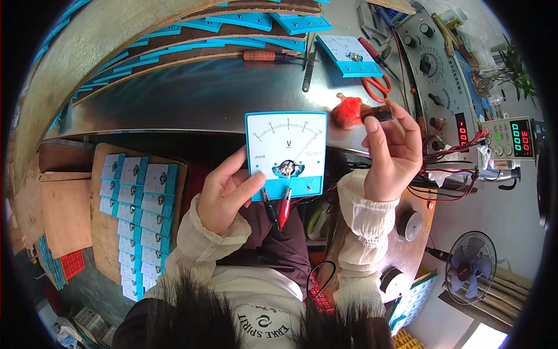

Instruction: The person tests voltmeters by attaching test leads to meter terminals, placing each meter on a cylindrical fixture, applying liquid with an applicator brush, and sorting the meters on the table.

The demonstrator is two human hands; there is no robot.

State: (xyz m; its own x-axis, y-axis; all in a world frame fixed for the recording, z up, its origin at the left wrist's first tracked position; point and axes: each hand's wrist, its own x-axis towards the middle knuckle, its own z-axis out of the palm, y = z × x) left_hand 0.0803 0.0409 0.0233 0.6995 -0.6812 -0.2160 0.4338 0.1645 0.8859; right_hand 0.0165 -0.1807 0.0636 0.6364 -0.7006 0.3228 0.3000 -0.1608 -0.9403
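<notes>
My left hand [229, 189] grips a blue-framed voltmeter [285, 145] by its lower left corner, thumb on the front. Its white dial is marked V, and the needle points toward the right end of the scale. A black alligator clip [269, 207] and a red alligator clip [285, 208] are attached along its bottom edge. Raised to the right of the meter, my right hand [392, 154] pinches a short dark brown cylinder [378, 113] between thumb and fingers. Just left of that cylinder is a lumpy red object [347, 111]; whether they touch I cannot tell.
Another meter [350, 56] lies on the metal bench [221, 87], near a screwdriver [264, 56] and red-handled scissors [378, 87]. A test instrument [433, 70] and power supply [511, 139] stand right. Many meters [139, 203] cover a board at left. A fan [472, 267] is lower right.
</notes>
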